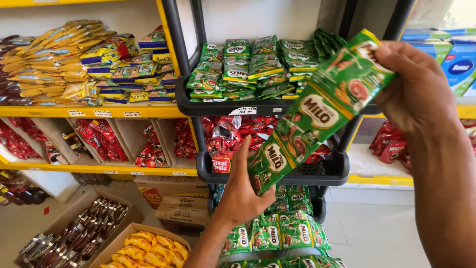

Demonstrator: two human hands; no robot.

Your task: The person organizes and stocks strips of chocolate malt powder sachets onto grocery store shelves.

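— So, what are the fingers doing?

— The right hand (419, 87) has its fingers clamped on the top end of a strip of green sachets (317, 111). The left hand (243, 191) has its fingers closed on the bottom end, thumb up the side.

— Where does the strip sit?

— It runs slantwise in the air between both hands, in front of a black rack (270, 106).

— And around it?

— The rack's top tray holds stacked green packets (258, 67); the tray below holds red packets (233, 131), and more green sachets (277, 233) lie lower down. To the left, a yellow shelf (94, 111) carries yellow and blue packets (84, 62). On the floor stand cardboard boxes (79, 235).
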